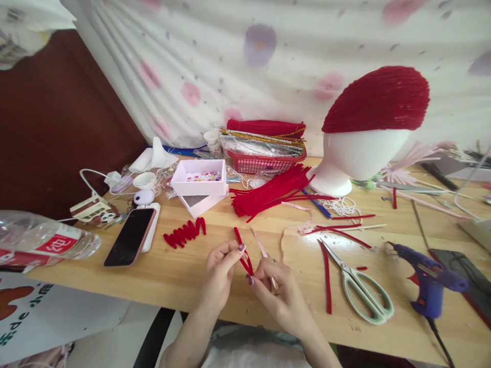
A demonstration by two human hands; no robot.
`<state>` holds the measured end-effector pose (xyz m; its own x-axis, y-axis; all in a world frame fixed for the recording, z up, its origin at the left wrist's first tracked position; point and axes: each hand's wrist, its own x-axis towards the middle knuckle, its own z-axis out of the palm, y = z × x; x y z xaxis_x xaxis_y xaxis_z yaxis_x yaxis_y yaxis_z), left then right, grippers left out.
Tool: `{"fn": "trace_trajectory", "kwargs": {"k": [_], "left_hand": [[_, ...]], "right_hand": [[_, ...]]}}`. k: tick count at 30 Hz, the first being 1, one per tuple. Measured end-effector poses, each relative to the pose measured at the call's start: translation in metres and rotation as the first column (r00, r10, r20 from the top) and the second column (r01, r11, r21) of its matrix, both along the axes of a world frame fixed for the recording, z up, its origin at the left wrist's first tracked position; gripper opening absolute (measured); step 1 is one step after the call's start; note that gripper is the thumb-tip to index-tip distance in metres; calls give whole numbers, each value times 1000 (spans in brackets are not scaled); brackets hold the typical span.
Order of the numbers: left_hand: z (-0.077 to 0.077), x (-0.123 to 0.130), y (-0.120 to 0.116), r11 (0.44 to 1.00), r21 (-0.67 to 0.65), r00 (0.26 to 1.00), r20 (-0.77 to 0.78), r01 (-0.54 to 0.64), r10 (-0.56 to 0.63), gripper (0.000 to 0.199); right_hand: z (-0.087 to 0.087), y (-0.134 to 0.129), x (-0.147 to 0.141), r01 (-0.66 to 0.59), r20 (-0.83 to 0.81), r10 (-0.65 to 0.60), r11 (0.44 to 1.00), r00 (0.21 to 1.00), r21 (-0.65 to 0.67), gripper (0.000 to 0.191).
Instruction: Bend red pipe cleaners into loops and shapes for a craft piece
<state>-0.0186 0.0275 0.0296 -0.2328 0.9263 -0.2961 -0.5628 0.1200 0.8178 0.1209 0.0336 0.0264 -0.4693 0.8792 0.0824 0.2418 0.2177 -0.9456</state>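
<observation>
Between my hands is a red pipe cleaner (pixel 238 235), bent into a narrow loop near its lower end. My left hand (pixel 220 268) pinches it at the middle. My right hand (pixel 274 286) has thumb and fingers closed on its lower end. A pale pink lace ribbon (pixel 260 242) runs out from behind my right hand. Left of my hands lies a zigzag row of folded red pipe cleaner pieces (pixel 184 232). A straight red pipe cleaner (pixel 327 281) and scissors with pale green handles (pixel 364 291) lie to the right of my right hand.
A blue glue gun (pixel 427 278) stands at the right. Behind are a bundle of red pipe cleaners (pixel 268 191), a red basket (pixel 264 163) and a white mannequin head (pixel 360 151) with a red cap. A white box (pixel 199 186), phone (pixel 130 237) and water bottle (pixel 76 243) are leftward.
</observation>
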Motion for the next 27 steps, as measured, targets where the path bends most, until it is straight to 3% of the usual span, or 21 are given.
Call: {"fn": "trace_trajectory", "kwargs": {"k": [3, 7, 12, 14, 18, 22, 24, 27], "left_hand": [[-6, -3, 0, 998, 64, 987, -160, -11, 21, 34], [-8, -10, 0, 991, 116, 922, -388, 59, -10, 35], [-4, -10, 0, 982, 14, 963, -203, 187, -180, 28], [-3, -8, -1, 978, 31, 937, -295, 206, -188, 28], [0, -11, -2, 943, 192, 707, -705, 273, -61, 24], [5, -18, -3, 896, 222, 508, -861, 386, -5, 27], [5, -20, -2, 900, 193, 449, -894, 391, -3, 30], [3, -22, -2, 927, 134, 443, -896, 351, -38, 32]], "right_hand": [[2, 0, 1, -10, 37, 7, 997, 999, 80, 28], [2, -2, 1, 0, 21, -1, 999, 1000, 45, 27], [0, -4, 4, -35, -93, 24, 993, 995, -114, 27], [-1, -3, 5, -39, -145, 14, 984, 989, -172, 27], [-3, 1, 9, -27, -184, -17, 972, 983, -234, 28], [-6, 5, 12, -88, -247, 14, 952, 969, -293, 29], [-6, 5, 13, -99, -222, 38, 958, 974, -269, 29], [-5, 5, 12, -98, -103, 88, 990, 991, -101, 26]]}}
